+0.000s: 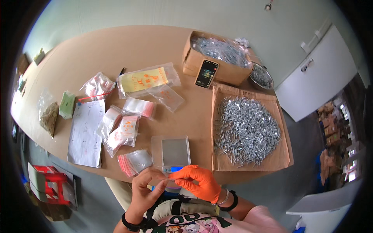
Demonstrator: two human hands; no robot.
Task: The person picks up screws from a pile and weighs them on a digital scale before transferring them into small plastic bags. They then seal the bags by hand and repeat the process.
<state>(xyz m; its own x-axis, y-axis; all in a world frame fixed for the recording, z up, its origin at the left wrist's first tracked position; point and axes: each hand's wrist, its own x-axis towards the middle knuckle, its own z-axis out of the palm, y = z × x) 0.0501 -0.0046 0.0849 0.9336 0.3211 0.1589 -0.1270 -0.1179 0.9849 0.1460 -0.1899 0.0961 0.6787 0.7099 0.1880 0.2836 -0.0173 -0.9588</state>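
Orange glove covers the right hand (200,183); the left hand (140,185) is bare. Both forearms enter from the near side, elbows apart, the hands meeting just over the table's near edge. Left: thumb and bent forefinger pinched together, pointing right. Right: fingers bent, pointing left, also closed in a pinch. Between the fingertips, one thin piece (171,179), held by both hands just nearer than the scale; too small to make out what it is.

Counts, on the brown table (128,42):
- Scale (175,152), one, near middle, square plate.
- Stack of red-edged clear bags (134,162), one, just left of the scale; bags in it not countable.
- Bag packs (126,130), several, overlapping, farther left; I cannot separate them all.
- Cardboard sheet (286,151), one, right, under one heap of metal fasteners (248,130), far too many to count.
- Carton (190,64), one, far right, filled with more.
- Phone (207,73), one, leaning on the carton.
- Metal bowl (271,82), one, right of the carton.
- White paper (86,134), left; green block (67,105), one, beyond it.
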